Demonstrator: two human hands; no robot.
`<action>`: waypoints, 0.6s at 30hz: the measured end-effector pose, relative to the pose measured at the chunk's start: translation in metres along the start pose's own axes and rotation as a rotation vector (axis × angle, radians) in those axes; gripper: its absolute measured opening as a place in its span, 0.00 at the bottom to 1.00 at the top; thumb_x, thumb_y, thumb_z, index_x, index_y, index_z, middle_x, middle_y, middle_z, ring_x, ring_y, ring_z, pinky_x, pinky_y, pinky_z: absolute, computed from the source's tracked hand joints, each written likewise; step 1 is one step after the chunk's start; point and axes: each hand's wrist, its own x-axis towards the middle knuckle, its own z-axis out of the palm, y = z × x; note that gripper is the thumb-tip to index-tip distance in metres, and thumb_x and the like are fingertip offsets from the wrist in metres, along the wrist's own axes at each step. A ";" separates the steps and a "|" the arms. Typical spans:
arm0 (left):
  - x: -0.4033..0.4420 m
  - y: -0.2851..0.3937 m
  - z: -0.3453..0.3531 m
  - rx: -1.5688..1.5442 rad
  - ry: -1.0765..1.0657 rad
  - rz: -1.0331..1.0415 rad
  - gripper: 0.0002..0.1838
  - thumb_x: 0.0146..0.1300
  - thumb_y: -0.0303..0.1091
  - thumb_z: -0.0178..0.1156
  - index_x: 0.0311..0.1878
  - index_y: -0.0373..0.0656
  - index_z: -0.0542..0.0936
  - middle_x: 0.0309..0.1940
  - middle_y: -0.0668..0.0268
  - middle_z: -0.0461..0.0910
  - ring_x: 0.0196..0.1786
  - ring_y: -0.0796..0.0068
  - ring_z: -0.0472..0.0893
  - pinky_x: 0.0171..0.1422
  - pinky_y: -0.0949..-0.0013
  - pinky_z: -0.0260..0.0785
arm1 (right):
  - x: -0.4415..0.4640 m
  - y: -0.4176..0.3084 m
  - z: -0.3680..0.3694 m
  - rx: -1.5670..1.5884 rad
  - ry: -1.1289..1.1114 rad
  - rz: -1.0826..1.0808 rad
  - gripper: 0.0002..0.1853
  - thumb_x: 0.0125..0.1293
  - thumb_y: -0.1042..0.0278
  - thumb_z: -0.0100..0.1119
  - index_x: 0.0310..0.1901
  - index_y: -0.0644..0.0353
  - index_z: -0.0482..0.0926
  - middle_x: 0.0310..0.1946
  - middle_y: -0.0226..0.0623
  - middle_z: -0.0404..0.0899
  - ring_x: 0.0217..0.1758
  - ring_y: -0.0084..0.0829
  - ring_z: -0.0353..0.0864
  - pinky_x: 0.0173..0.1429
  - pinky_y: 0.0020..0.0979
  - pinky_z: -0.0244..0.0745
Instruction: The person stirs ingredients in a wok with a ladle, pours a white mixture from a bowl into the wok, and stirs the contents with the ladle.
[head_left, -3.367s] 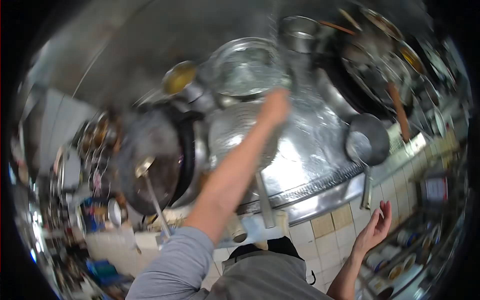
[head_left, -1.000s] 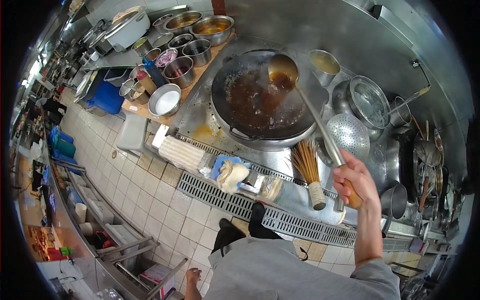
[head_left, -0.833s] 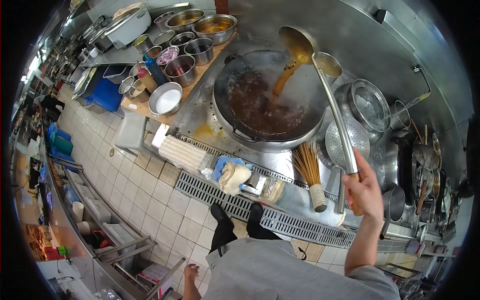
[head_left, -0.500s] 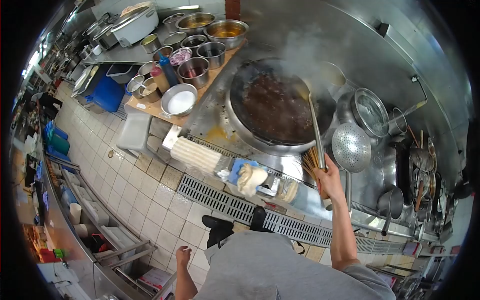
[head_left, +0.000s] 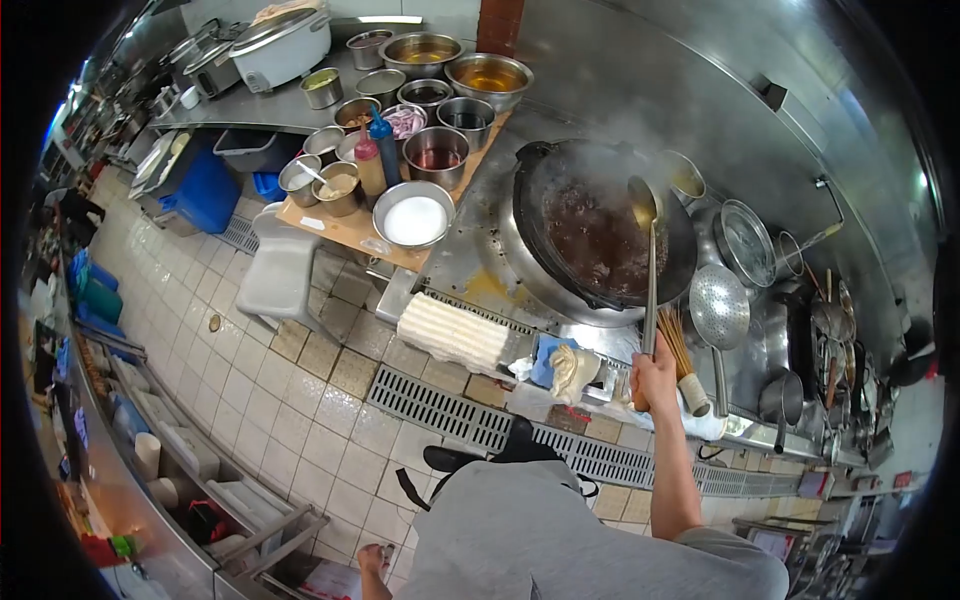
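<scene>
In my right hand is the wooden handle of a long metal ladle; its bowl is over the right part of the wok. Dark brown liquid steams in the black wok. My left hand hangs low by my side, its fingers curled; whether it holds anything is too small to tell. Beside my right hand lies a bamboo brush, and a perforated strainer lies to the right of the wok.
Metal bowls and pots, among them one of white powder, crowd a wooden board at left. A folded towel and a cloth lie along the stove's front edge. A grey stool stands on the floor.
The ladle, which was pouring brown liquid above the wok, is now lowered over it in my right hand. The view has turned left, showing more of the bowls. My left hand stays low.
</scene>
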 end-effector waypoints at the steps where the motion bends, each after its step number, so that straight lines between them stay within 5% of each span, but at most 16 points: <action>1: -0.001 0.002 0.003 -0.142 0.074 -0.081 0.08 0.55 0.28 0.57 0.38 0.38 0.78 0.23 0.59 0.78 0.19 0.67 0.78 0.20 0.64 0.73 | -0.001 -0.009 0.001 0.178 0.018 0.087 0.22 0.59 0.78 0.49 0.57 0.60 0.66 0.17 0.29 0.66 0.11 0.19 0.63 0.10 0.24 0.58; 3: -0.004 0.007 0.005 -0.148 0.073 -0.035 0.09 0.55 0.28 0.56 0.40 0.38 0.77 0.23 0.59 0.79 0.19 0.68 0.78 0.20 0.66 0.73 | 0.001 -0.021 0.007 0.359 0.037 0.180 0.21 0.58 0.79 0.48 0.55 0.61 0.67 0.17 0.30 0.66 0.11 0.20 0.64 0.11 0.24 0.59; 6: 0.005 0.028 0.004 -0.135 0.093 0.024 0.10 0.56 0.27 0.56 0.42 0.39 0.76 0.24 0.59 0.79 0.19 0.69 0.78 0.19 0.67 0.71 | 0.022 -0.035 0.020 0.111 -0.001 0.013 0.15 0.60 0.79 0.46 0.50 0.60 0.67 0.17 0.31 0.65 0.10 0.21 0.63 0.09 0.25 0.58; 8: -0.002 0.038 0.013 -0.151 0.128 0.010 0.11 0.57 0.27 0.55 0.44 0.39 0.76 0.25 0.59 0.79 0.19 0.69 0.77 0.19 0.68 0.69 | 0.040 -0.052 0.024 0.567 -0.107 0.168 0.11 0.62 0.77 0.45 0.47 0.57 0.66 0.18 0.30 0.64 0.10 0.21 0.61 0.08 0.25 0.57; 12: -0.023 0.058 0.020 -0.378 0.185 0.073 0.13 0.58 0.26 0.55 0.48 0.37 0.74 0.30 0.58 0.80 0.18 0.70 0.76 0.18 0.68 0.69 | 0.115 -0.088 0.058 0.946 -0.441 0.222 0.06 0.66 0.74 0.47 0.42 0.52 0.64 0.19 0.27 0.64 0.11 0.18 0.60 0.08 0.23 0.55; 16: -0.059 0.052 0.029 -0.326 0.260 0.044 0.17 0.58 0.27 0.53 0.51 0.36 0.74 0.30 0.59 0.79 0.25 0.66 0.79 0.28 0.63 0.75 | 0.226 -0.125 0.120 0.746 -0.576 0.179 0.07 0.65 0.73 0.50 0.40 0.52 0.63 0.19 0.27 0.65 0.13 0.17 0.62 0.11 0.23 0.56; 18: -0.093 0.035 0.032 -0.327 0.178 0.214 0.22 0.63 0.39 0.54 0.58 0.39 0.69 0.32 0.62 0.77 0.29 0.67 0.77 0.32 0.63 0.72 | 0.279 -0.143 0.155 0.558 -0.560 0.131 0.08 0.63 0.74 0.52 0.39 0.53 0.63 0.19 0.28 0.66 0.13 0.18 0.63 0.12 0.24 0.59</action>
